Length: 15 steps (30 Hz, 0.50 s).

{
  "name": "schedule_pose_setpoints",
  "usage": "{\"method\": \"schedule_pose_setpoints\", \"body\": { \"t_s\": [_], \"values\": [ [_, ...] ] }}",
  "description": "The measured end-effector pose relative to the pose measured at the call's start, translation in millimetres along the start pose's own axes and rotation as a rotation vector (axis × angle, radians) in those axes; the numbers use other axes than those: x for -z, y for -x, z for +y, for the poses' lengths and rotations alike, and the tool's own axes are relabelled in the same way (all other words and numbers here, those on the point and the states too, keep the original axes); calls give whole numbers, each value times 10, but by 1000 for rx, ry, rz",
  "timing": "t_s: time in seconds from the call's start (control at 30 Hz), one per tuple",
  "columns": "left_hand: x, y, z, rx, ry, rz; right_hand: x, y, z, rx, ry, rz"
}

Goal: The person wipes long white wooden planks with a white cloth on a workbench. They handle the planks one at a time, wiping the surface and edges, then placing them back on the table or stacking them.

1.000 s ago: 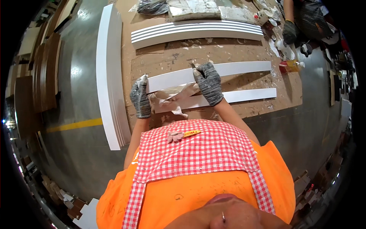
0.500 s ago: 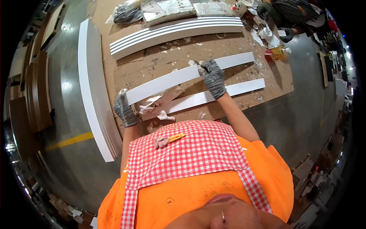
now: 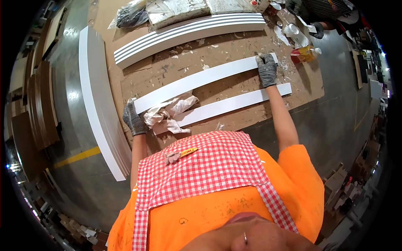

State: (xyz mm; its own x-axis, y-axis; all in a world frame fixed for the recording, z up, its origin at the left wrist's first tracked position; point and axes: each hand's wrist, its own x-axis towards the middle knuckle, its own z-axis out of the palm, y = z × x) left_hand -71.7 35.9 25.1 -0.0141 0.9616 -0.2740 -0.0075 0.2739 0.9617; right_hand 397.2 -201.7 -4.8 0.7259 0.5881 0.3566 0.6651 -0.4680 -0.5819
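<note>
While both gloved hands grip its two ends, a long white strip (image 3: 201,81) lies slantwise across the brown tabletop (image 3: 234,46). At the strip's far end the right hand (image 3: 266,70), in a grey knit glove, is closed over it, fingers curled down on the top face. At the near end the left hand (image 3: 133,119), gloved alike, is wrapped around the strip's corner. Just beside that hand a crumpled white rag (image 3: 169,113) rests partly on the strip and partly on the tabletop. A second white strip (image 3: 234,104) runs parallel, nearer the person, its near end tucked under the rag. Farther back a stack of white strips (image 3: 188,31) lies along the same slant. Left of the tabletop, a broad curved white panel (image 3: 98,100) extends beside its edge. Near the right hand stand a small yellow bottle (image 3: 305,53) and a white container (image 3: 293,32). On the red checked apron (image 3: 209,167) sits a yellow marker (image 3: 188,152). Another person's gloved hand (image 3: 317,29) shows at the top right.
</note>
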Motion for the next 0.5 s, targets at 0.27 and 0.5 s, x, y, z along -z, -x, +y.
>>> {"method": "schedule_pose_setpoints", "body": {
  "t_s": [0.27, 0.5],
  "values": [
    [48, -247, -51, 195, -72, -90, 141, -30, 252, -88, 76, 76],
    [148, -435, -127, 195, -130, -162, 581, -206, 1027, -404, 227, 144]
  ]
}}
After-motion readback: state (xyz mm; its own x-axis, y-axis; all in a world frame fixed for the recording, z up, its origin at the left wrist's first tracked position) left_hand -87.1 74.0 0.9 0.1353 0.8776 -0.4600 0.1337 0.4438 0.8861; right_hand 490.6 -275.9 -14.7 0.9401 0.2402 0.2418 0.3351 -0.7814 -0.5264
